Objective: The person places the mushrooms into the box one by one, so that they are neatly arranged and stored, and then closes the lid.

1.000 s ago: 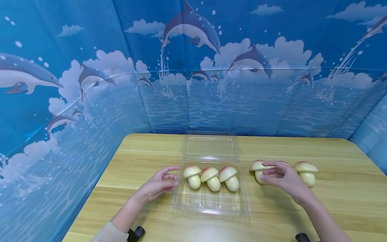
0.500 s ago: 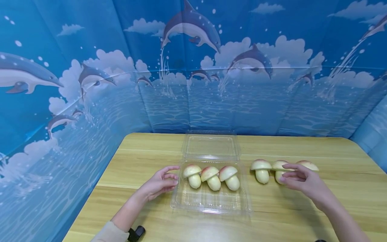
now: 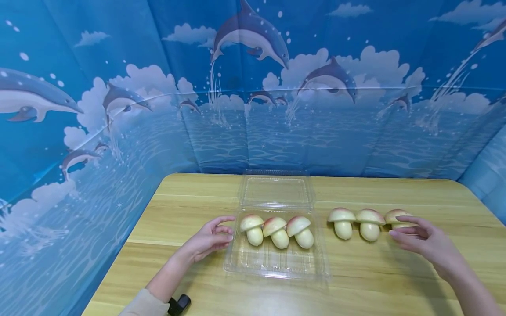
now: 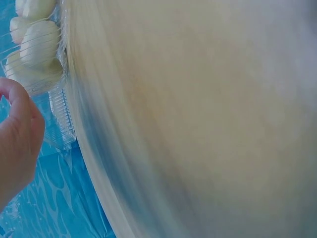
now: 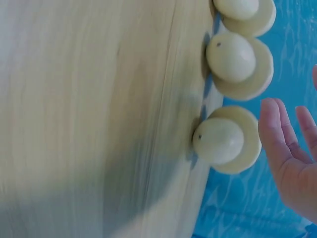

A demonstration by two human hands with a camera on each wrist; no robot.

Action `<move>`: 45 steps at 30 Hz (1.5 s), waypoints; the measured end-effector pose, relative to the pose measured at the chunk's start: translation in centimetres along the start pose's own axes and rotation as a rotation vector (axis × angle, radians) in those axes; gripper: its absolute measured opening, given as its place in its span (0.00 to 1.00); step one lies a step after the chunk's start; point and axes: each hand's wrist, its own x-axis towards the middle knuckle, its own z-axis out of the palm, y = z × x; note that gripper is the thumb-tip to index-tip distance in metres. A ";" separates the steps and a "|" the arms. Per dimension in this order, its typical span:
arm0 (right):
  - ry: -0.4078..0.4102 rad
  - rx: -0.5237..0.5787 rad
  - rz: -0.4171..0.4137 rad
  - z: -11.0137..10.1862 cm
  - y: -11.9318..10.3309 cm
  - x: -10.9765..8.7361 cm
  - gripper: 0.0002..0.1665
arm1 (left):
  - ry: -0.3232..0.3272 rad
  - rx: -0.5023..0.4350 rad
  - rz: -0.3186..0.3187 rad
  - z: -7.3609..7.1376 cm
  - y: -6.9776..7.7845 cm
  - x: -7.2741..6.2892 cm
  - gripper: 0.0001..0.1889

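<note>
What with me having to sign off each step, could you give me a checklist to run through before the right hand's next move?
1. Lid open: ok. The lid is folded back on the far side of the clear container.
2. Room inside: ok. Bare floor shows in front of the three packed mushroom pieces.
3. Right hand free: ok. The right hand holds nothing.
4. Rightmost loose piece near the hand: ok. The fingers are right beside it.
5. Piece gripped for lifting: not ok. No fingers close round it.
6. Container steadied: cannot tell. The left hand is at its left edge, contact unclear.
</note>
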 end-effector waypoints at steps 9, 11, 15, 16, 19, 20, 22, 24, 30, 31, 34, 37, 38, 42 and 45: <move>0.077 -0.090 0.067 -1.5 1.2 0.0 0.20 | 0.017 -0.005 -0.008 0.0 -0.3 0.0 0.33; 0.104 -0.117 0.067 -1.7 1.5 0.1 0.21 | 0.020 -0.004 -0.012 0.0 -0.4 0.0 0.33; 0.154 -0.189 0.060 -2.1 2.0 0.2 0.23 | 0.022 -0.003 -0.017 -0.2 -0.5 0.0 0.33; 0.160 -0.212 0.059 -2.2 2.1 0.2 0.25 | 0.020 -0.001 -0.017 -0.2 -0.5 0.0 0.33; 0.174 -0.262 0.057 -2.5 2.4 0.3 0.30 | 0.016 0.004 -0.015 -0.2 -0.5 0.0 0.32; 0.175 -0.271 0.059 -2.5 2.5 0.3 0.33 | 0.015 0.004 -0.015 -0.2 -0.5 0.0 0.32; 0.172 -0.273 0.065 -2.6 2.7 0.5 0.37 | 0.016 0.002 -0.016 -0.2 -0.5 0.0 0.32; 0.167 -0.267 0.074 -2.7 3.0 0.7 0.41 | 0.016 -0.002 -0.019 -0.2 -0.5 0.0 0.32; 0.141 -0.241 0.104 -2.9 3.7 1.5 0.48 | 0.012 -0.009 -0.022 -0.2 -0.3 0.0 0.32; 0.137 -0.233 0.110 -3.0 3.8 1.6 0.48 | 0.012 -0.009 -0.022 -0.2 -0.3 0.0 0.32; 0.112 -0.201 0.127 -3.1 4.0 2.0 0.49 | 0.011 -0.010 -0.021 -0.2 -0.2 0.0 0.32; 0.102 -0.194 0.136 -3.0 4.0 2.3 0.50 | 0.012 -0.012 -0.020 -0.2 -0.2 0.0 0.32; 0.095 -0.197 0.137 -3.0 3.9 2.4 0.51 | 0.012 -0.012 -0.020 -0.2 -0.2 0.0 0.32; 0.087 -0.205 0.143 -2.8 3.7 2.7 0.52 | 0.012 -0.015 -0.020 -0.2 -0.1 0.0 0.33; 0.070 -0.208 0.151 -2.8 3.6 2.9 0.52 | 0.010 -0.019 -0.021 -0.2 -0.1 0.0 0.33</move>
